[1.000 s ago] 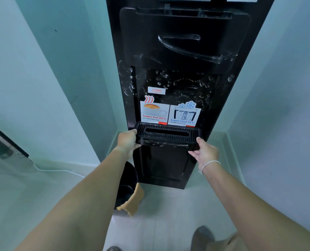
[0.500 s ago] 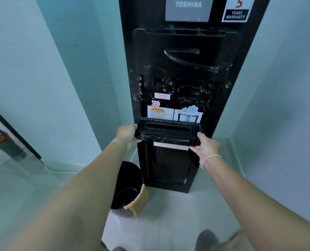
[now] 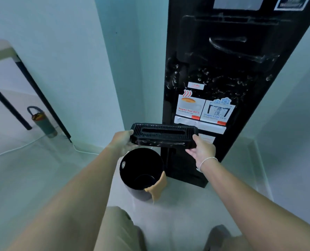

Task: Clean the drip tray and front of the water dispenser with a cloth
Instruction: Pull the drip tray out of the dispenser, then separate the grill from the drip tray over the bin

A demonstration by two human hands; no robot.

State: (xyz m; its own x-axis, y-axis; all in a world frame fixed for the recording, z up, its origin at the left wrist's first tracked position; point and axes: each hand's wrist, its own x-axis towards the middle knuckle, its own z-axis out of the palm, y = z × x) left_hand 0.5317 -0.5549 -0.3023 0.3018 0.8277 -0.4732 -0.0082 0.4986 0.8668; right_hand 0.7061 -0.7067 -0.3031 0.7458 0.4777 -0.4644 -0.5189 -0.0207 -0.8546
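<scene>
Pale green walls (image 3: 63, 60) meet a light tiled floor (image 3: 32, 178); a table leg (image 3: 9, 107) stands far left.

The pale tiled floor (image 3: 177, 211) under me carries everything here: my black water dispenser (image 3: 223, 69) stands on it at about one o'clock, tucked into the corner. Just beside its base, at twelve o'clock from my feet, sits the round black bin (image 3: 141, 171), upright and open, with a tan cloth (image 3: 157, 189) draped over its near right rim. Out at ten o'clock a green bottle (image 3: 43, 122) stands by a dark table leg (image 3: 9, 107), and a white cable (image 3: 32, 142) trails along the floor nearby.
</scene>
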